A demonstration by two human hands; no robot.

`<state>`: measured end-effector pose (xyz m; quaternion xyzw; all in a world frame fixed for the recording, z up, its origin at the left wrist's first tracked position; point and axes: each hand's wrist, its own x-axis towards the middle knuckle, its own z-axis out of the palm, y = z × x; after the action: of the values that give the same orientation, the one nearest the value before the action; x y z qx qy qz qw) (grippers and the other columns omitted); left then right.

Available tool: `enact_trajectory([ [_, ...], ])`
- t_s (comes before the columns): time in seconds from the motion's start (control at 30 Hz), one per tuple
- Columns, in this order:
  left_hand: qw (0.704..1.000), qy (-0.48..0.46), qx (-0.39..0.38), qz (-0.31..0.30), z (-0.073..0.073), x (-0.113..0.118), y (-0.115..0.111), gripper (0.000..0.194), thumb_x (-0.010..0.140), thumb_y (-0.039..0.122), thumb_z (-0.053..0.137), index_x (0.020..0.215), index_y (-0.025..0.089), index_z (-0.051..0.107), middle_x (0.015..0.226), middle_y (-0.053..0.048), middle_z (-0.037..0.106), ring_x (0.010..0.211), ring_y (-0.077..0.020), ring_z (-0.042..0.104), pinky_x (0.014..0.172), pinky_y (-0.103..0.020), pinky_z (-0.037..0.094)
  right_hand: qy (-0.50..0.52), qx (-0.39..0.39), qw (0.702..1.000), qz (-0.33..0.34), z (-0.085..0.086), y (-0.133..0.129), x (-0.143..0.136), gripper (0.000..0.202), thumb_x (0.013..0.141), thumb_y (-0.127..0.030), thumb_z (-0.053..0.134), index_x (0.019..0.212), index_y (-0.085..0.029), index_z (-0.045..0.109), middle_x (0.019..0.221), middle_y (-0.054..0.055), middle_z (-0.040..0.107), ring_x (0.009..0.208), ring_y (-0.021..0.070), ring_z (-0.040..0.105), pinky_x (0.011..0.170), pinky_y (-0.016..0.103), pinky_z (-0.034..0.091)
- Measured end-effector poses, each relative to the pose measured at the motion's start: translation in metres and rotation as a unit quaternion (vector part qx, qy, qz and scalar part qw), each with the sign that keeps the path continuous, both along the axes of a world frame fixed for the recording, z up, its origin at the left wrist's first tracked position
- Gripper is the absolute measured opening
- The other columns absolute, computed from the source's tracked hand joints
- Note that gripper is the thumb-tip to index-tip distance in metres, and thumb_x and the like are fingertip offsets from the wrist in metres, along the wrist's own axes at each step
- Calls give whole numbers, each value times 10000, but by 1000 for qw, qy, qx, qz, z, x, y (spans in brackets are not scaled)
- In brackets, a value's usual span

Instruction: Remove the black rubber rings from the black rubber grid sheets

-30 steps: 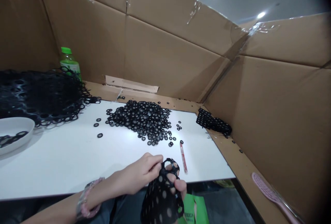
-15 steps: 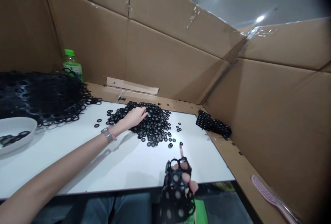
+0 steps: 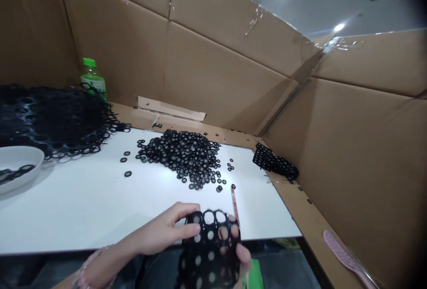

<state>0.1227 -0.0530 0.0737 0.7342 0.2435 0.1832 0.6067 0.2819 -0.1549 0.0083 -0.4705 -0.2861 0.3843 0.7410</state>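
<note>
A black mesh sheet (image 3: 213,249) hangs over the front edge of the white table. Its round openings mostly show pale centres, and the two along the top look see-through. My left hand (image 3: 163,231) pinches the upper left corner of the sheet between thumb and fingers. On the other side, my right hand (image 3: 244,257) grips the right edge, its thumb in front and its fingers partly visible through the holes. Beyond both hands, a heap of small black rings (image 3: 187,155) with pale centres lies on the white table.
A white bowl (image 3: 39,166) with black pieces stands at the left, before a large black mesh bundle (image 3: 60,120). Behind it is a green-capped bottle (image 3: 93,78). A thin red-and-white stick (image 3: 235,202), a folded black mesh (image 3: 275,162) and a pink hairbrush (image 3: 343,253) lie right.
My left hand has come back from the ring heap to the mesh sheet and taken its left corner. The sheet is now spread wider. One more loose ring lies left of the heap.
</note>
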Motion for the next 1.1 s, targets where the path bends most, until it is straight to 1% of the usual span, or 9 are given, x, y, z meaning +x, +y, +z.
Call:
enact_trajectory([
  [0.1, 999, 21, -12, -35, 17, -12, 6, 249, 767, 427, 514, 819, 194, 582, 865, 2, 566, 883, -190, 489, 824, -273, 378, -9, -66, 987, 146, 14, -23, 16, 606, 415, -583, 728, 900, -225, 678, 747, 65, 668, 727, 250, 633, 716, 399, 482],
  [0.2, 996, 22, -57, -68, 28, -14, 7, 203, 731, 384, 515, 765, 194, 577, 802, 7, 551, 829, -183, 486, 779, -268, 392, -159, -130, 960, 192, 33, -33, 31, 666, 412, -373, 807, 1032, -187, 650, 1051, 113, 630, 1047, 292, 540, 945, 406, 340],
  [0.27, 993, 12, -81, -81, 32, -11, 5, 196, 700, 366, 518, 764, 192, 579, 795, 8, 546, 819, -180, 477, 774, -265, 389, -208, -120, 940, 244, 40, -29, 35, 794, 399, -340, 822, 1143, -207, 582, 1176, 101, 562, 1176, 295, 427, 1005, 401, 258],
  [0.4, 991, 10, -72, -112, 36, -8, 6, 172, 689, 334, 523, 764, 188, 577, 811, 13, 541, 842, -172, 468, 797, -247, 373, -127, -51, 932, 335, 38, -7, 23, 768, 418, -445, 807, 1111, -219, 567, 1036, 82, 606, 979, 257, 545, 859, 339, 408],
  [0.47, 992, 18, -43, -116, 37, -10, 11, 149, 708, 314, 513, 761, 188, 573, 809, 14, 539, 848, -169, 472, 792, -239, 372, -68, -72, 937, 334, 32, 2, 13, 706, 425, -474, 794, 1040, -212, 566, 799, 24, 612, 693, 178, 577, 622, 272, 459],
  [0.6, 994, 33, 45, -99, 29, -14, 24, 176, 780, 314, 459, 697, 177, 533, 731, 15, 518, 772, -154, 478, 735, -236, 388, -30, -189, 935, 298, 25, 11, -7, 514, 471, -477, 772, 792, -176, 507, 498, -67, 484, 352, 49, 369, 330, 161, 232],
  [0.77, 963, 25, 228, 145, 19, -11, 17, 171, 830, 338, 440, 761, 184, 465, 829, -6, 519, 818, -163, 465, 768, -270, 369, -15, -189, 971, 148, 38, 18, -33, 481, 554, -529, 711, 729, -190, 417, 406, -109, 377, 342, 30, 298, 336, 146, 183],
  [0.93, 966, 42, 245, 74, 46, -15, 6, 287, 851, 388, 404, 649, 183, 409, 636, 27, 468, 609, -122, 433, 580, -224, 351, -117, -123, 982, 78, 81, 38, -37, 396, 606, -478, 690, 757, -173, 486, 447, -79, 427, 404, 67, 383, 378, 181, 289],
  [1.1, 968, -94, 208, 101, 94, -5, 37, 320, 872, 365, 337, 624, 174, 401, 600, 28, 441, 582, -102, 411, 537, -201, 347, -207, 45, 960, 182, 147, 91, -24, 198, 653, -294, 650, 587, -161, 519, 465, -61, 429, 430, 71, 381, 403, 194, 307],
])
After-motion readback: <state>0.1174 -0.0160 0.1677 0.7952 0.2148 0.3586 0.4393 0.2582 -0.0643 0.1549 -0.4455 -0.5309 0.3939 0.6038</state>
